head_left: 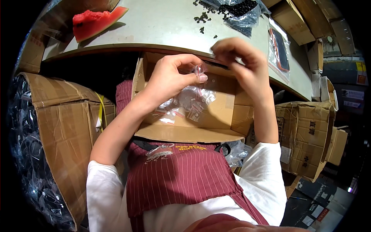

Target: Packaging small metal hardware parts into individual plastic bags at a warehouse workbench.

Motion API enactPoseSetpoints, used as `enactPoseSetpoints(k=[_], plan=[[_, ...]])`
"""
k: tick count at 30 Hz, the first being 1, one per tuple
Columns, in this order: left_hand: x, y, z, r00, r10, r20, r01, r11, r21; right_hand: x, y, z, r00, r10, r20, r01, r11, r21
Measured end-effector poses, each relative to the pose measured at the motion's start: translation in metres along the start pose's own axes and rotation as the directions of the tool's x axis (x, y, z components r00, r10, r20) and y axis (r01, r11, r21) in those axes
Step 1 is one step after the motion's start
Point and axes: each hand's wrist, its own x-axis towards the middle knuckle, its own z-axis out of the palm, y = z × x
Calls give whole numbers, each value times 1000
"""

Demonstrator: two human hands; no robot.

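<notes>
While the left hand (176,75) is pinching a clear plastic bag (199,69) above a brown cardboard box (189,133), the curled right hand (245,62), its hold unclear, is hovering near the far pale table (162,23); yellow lettering (190,148) is marking the near maroon apron (174,183).

A small clear bag (200,70) is pinched between thumb and finger of the left hand (170,75), above an open cardboard box (218,120) where more little bags (196,108) are scattered. The right hand (244,62) is held raised beside it, blurred. On the bench (166,27), a watermelon slice (92,25), black pieces (240,9) and a phone (279,50) are laid.
</notes>
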Motion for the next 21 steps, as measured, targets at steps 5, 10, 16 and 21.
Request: enactPoseSetpoints(k=[5,10,16,21], plan=[[1,2,-2,1000,0,-14,0,1000,16,32,28,-6,984,-164,-65,88,775,-626],[-3,4,-6,999,-31,-44,31,999,9,32,28,1,984,-181,-1,139,757,-638],[-4,3,-12,998,-45,-36,48,996,74,25,20,5,981,-187,-59,106,758,-644],[-4,5,-10,995,-95,-8,96,995,14,23,21,11,966,-255,41,220,728,-649]])
